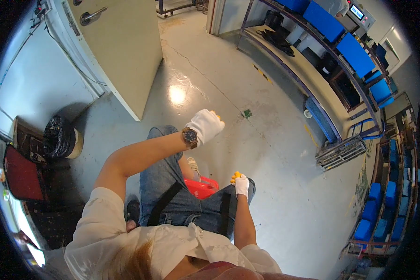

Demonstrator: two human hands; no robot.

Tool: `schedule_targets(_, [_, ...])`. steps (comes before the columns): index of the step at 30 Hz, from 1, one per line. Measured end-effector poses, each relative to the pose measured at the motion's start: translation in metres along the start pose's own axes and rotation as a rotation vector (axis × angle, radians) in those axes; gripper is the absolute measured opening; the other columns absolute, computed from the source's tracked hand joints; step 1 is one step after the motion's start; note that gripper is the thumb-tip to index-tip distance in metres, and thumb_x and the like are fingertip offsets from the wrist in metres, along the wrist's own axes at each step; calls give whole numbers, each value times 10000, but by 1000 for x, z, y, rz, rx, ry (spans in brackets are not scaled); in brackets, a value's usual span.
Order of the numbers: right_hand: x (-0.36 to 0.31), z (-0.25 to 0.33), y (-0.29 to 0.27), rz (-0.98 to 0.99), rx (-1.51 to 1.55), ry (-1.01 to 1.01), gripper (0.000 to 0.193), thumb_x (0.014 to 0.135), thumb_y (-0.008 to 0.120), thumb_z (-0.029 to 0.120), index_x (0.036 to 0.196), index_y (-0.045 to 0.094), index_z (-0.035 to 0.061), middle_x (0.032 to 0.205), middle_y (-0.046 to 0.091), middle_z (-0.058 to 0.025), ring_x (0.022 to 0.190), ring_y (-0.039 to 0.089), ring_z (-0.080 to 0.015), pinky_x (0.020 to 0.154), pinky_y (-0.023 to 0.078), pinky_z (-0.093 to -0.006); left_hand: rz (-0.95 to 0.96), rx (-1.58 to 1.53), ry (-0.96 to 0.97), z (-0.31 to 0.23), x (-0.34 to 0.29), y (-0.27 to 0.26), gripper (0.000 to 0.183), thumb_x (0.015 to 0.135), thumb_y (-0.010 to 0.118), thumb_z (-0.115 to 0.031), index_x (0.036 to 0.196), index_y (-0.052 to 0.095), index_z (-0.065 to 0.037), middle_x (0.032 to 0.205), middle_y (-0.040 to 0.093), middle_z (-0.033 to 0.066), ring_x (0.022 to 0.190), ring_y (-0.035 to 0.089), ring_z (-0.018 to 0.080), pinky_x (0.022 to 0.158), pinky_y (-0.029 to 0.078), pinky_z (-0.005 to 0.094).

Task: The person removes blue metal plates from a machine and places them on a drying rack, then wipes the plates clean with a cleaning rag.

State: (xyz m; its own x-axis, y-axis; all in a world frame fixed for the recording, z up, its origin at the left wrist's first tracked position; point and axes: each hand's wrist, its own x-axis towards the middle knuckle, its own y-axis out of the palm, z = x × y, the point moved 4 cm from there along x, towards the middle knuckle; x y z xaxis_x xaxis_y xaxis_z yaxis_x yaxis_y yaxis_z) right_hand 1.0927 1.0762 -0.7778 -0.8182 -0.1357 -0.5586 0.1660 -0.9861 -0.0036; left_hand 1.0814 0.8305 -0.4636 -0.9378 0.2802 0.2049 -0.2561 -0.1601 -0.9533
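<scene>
My left hand [206, 127], in a white work glove with yellow at the fingers, is held out in front of my left knee. A dark watch [190, 136] circles that wrist. Its fingers are curled in, and the back of the hand hides whatever may be inside. My right hand [240, 184], gloved the same way, is closed by my right knee; I cannot make out anything in it. Between my legs, in blue jeans [161, 172], sits a red plastic container [201, 189] on the floor, partly covered by my thighs.
An open door [121, 51] stands ahead on the left. A bin with a black bag [60, 140] and a dark red chair [23, 172] are at the left. Along the right run a workbench [308, 84] with blue bins [324, 21], a metal grate [341, 153] and a rack of blue boxes [371, 210].
</scene>
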Motion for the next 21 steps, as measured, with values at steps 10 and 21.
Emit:
schedule_targets(10, [-3, -4, -2, 29, 57, 20, 228, 722, 361, -12, 906, 491, 23, 713, 537, -108, 507, 521, -182, 418, 423, -230, 3, -7, -5, 0, -3, -1, 63, 634, 490, -125, 679, 530, -106, 588, 516, 77, 577, 539, 237, 463, 442, 332])
schedule_targets(21, [0, 7, 3, 5, -31, -63, 192, 718, 371, -5, 850, 505, 36, 687, 533, -90, 491, 511, -175, 416, 416, -232, 94, -222, -514, 96, -55, 108, 201, 720, 434, -236, 752, 561, -83, 749, 562, 114, 712, 549, 258, 589, 442, 361])
